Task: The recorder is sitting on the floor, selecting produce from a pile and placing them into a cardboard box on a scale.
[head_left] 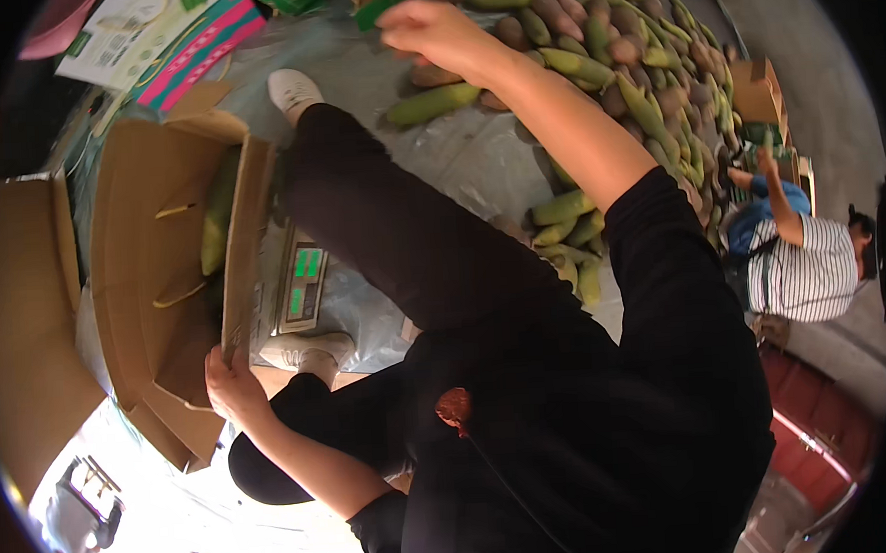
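Note:
My left hand (234,388) grips the lower rim of an open cardboard box (126,243), its fingers closed on the flap. Inside the box lies a long green vegetable (219,213), partly hidden by the near wall. My right hand (433,39) is stretched out at the far edge of a big heap of long green and brownish vegetables (601,48). Its fingers are curled beside a green package (381,7); whether they hold anything is hidden. Beneath the box's right side is a scale with a lit green display (306,274).
A second cardboard box (24,318) stands at the far left. Printed packaging with a pink and teal strip (196,54) lies at the upper left. My legs and light shoes straddle the plastic-covered floor (468,170). Another person in a striped shirt (803,268) is at the right.

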The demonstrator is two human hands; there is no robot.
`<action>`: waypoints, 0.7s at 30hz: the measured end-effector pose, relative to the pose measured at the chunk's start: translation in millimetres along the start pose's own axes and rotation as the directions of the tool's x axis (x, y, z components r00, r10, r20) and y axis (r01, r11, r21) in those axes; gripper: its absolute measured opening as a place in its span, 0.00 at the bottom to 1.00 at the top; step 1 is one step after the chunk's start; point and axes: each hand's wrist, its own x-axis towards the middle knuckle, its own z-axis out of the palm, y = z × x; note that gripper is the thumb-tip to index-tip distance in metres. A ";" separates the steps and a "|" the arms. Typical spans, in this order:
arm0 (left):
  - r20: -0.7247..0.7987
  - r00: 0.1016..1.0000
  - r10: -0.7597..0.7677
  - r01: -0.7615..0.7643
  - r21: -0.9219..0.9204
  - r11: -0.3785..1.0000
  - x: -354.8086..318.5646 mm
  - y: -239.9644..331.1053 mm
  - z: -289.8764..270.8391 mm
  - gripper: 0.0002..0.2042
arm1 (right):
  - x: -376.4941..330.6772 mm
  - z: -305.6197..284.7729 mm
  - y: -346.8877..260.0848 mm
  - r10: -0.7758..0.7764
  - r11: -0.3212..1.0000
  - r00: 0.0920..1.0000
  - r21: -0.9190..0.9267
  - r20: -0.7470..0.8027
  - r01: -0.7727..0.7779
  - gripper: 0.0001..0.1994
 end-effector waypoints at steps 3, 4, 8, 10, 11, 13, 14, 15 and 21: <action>0.024 1.000 -0.007 0.006 0.033 0.999 0.4 -0.1 -3.3 0.12 | -28.8 -47.6 112.0 -0.144 0.948 0.985 -0.298 -0.098 0.109 0.14; 0.004 1.000 -0.021 0.021 0.023 1.000 1.1 -0.4 -0.5 0.14 | -42.9 -64.9 157.2 -0.146 0.898 0.987 -0.426 -0.062 0.106 0.13; 0.082 0.996 -0.039 0.039 0.002 0.999 3.5 1.1 6.2 0.17 | -133.4 -99.8 281.8 0.248 0.571 0.969 -0.809 0.006 -0.142 0.12; 0.068 0.998 -0.017 0.016 0.014 1.000 3.1 -7.9 7.1 0.17 | -176.1 -96.8 304.4 0.445 0.548 0.894 -0.773 -0.053 -0.319 0.12; 0.068 0.998 -0.009 0.007 0.022 1.000 4.3 -8.7 9.4 0.17 | -195.2 -96.6 313.3 0.510 0.535 0.853 -0.735 -0.112 -0.416 0.12; 0.072 0.997 0.002 -0.005 0.034 0.999 3.6 -4.4 9.2 0.17 | -219.7 -90.6 325.3 0.503 0.415 0.847 -0.811 -0.173 -0.412 0.13; 0.088 0.996 -0.034 0.033 0.016 0.999 3.5 -0.4 7.0 0.17 | -227.5 -89.9 330.0 0.483 0.285 0.846 -0.873 -0.227 -0.397 0.13; 0.098 0.992 -0.076 0.076 0.006 0.997 2.0 1.3 2.4 0.16 | -227.4 -84.8 330.0 0.483 0.294 0.848 -0.872 -0.219 -0.392 0.13; 0.122 0.993 -0.006 0.018 -0.097 0.995 7.8 8.5 9.8 0.13 | -238.4 -83.3 347.1 0.504 0.132 0.856 -0.971 -0.110 -0.202 0.19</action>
